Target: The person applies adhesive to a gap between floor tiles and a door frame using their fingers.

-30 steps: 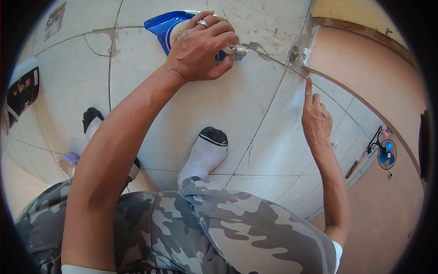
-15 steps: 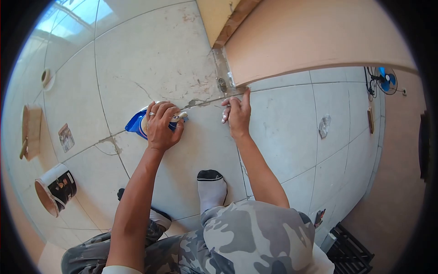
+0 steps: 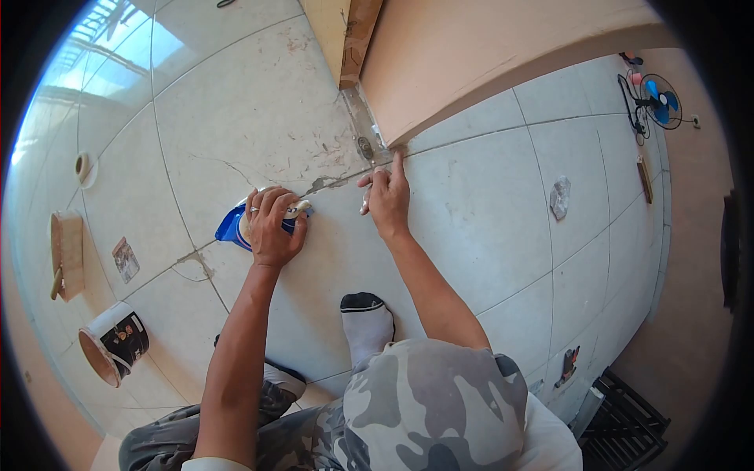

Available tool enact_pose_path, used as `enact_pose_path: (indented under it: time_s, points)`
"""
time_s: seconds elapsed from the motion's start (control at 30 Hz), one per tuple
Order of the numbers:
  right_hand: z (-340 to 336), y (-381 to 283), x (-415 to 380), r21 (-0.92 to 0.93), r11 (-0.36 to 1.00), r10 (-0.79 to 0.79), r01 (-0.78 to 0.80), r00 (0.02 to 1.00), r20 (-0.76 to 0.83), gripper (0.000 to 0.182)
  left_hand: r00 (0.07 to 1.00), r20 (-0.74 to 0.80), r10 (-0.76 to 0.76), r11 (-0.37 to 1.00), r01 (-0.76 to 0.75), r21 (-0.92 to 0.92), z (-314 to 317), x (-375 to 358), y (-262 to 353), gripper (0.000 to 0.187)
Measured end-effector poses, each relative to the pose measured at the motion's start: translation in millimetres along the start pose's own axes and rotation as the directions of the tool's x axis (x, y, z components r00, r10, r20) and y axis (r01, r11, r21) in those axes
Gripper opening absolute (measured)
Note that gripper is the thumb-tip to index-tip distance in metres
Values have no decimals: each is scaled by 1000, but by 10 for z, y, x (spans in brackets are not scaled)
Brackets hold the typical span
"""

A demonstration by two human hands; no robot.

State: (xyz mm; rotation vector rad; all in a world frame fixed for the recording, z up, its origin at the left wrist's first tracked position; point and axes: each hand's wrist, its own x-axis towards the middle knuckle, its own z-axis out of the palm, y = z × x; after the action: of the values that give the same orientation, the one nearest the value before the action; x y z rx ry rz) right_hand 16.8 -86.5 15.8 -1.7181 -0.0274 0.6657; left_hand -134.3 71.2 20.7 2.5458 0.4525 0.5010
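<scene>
My left hand [image 3: 273, 234] is closed around a blue plastic packet [image 3: 229, 226] on the tiled floor. Whitish paste [image 3: 295, 209] shows at the packet's edge beside my fingers. To its right, my right hand [image 3: 388, 200] has its index finger stretched out to the foot of the wall corner [image 3: 386, 141]. The other fingers are loosely bent, smeared with white, and grip nothing that I can see. Just left of that fingertip lies a rough grey strip [image 3: 359, 118] in the floor, with a small dark oval piece [image 3: 364, 147] in it.
At the left are a tipped bucket [image 3: 118, 341], a brown box-like container [image 3: 67, 255], a tape roll [image 3: 83, 168] and a printed packet [image 3: 126, 260]. A crumpled clear plastic piece [image 3: 559, 198] lies right, with a blue fan [image 3: 658, 102] beyond. A black rack [image 3: 624, 424] stands lower right.
The view has turned slightly, shifting the scene. My right fingertip has slid a little left along the wall's foot, closer to the corner. My left hand stays on the blue packet.
</scene>
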Motion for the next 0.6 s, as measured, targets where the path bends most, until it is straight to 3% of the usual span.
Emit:
enact_pose_path:
  time_s: [0.1, 0.17, 0.3, 0.43, 0.53, 0.6]
  points:
    - [16, -62, 18, 166, 986, 25, -20, 999, -31, 77, 1000, 2, -1, 1000, 1, -3, 8, -8, 4, 26]
    - [56, -54, 72, 274, 962, 1, -9, 999, 32, 78, 1000, 4, 3, 1000, -3, -3, 3, -10, -2, 26]
    - [130, 82, -37, 338, 940, 2, -34, 996, 92, 79, 1000, 5, -9, 1000, 9, -7, 14, -4, -6, 28]
    - [46, -27, -57, 352, 936, 26, -23, 1000, -6, 80, 1000, -1, 3, 1000, -3, -7, 10, -20, -24, 29]
    - [-1, -75, 56, 388, 921, 18, -13, 1000, -9, 66, 1000, 5, -8, 1000, 8, -8, 13, -28, -26, 30]
    - [37, -47, 37, 411, 912, -5, -16, 999, 51, 68, 1000, 3, -8, 1000, 8, -8, 9, -29, -26, 30]
